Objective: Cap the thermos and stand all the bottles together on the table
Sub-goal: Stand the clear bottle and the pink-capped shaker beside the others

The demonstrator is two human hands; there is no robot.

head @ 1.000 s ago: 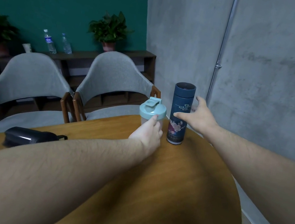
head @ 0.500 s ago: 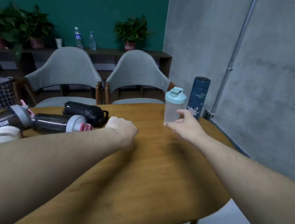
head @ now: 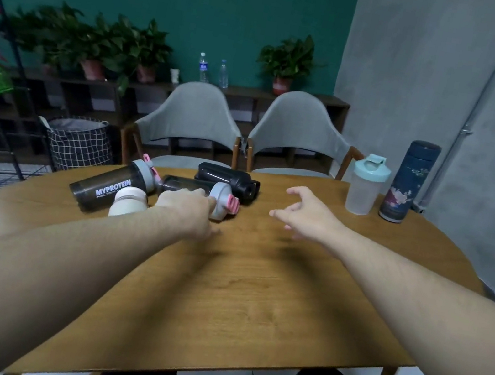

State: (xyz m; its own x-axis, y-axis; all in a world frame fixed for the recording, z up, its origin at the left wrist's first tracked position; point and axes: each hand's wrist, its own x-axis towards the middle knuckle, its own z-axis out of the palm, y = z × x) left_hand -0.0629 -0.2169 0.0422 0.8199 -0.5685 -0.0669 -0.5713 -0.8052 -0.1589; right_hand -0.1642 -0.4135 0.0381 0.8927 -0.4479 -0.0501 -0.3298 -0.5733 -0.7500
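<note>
Standing upright at far right of table [head: 252, 304]: blue thermos [head: 407, 182], capped, w/ clear shaker [head: 366, 186] just beside it. Lying well left of thermos: 3 dark bottles, i.e. black flask [head: 225, 176], pink-spout bottle [head: 199, 190], lettered shaker [head: 114, 185], plus white jar [head: 128, 201]. Left hand [head: 186, 209] curled over pink-spout bottle, grip not clear. Right hand [head: 307, 213] spread wide, holding nothing, between bottles & thermos.

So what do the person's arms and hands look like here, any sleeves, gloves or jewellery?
Both forearms are bare right up to the frame edge: no sleeves in view. The left hand and right hand wear no gloves, and no watch, band or ring shows on either wrist or on the fingers that can be seen. The forearms are lightly haired. Dark trousers show below the table edge.
</note>
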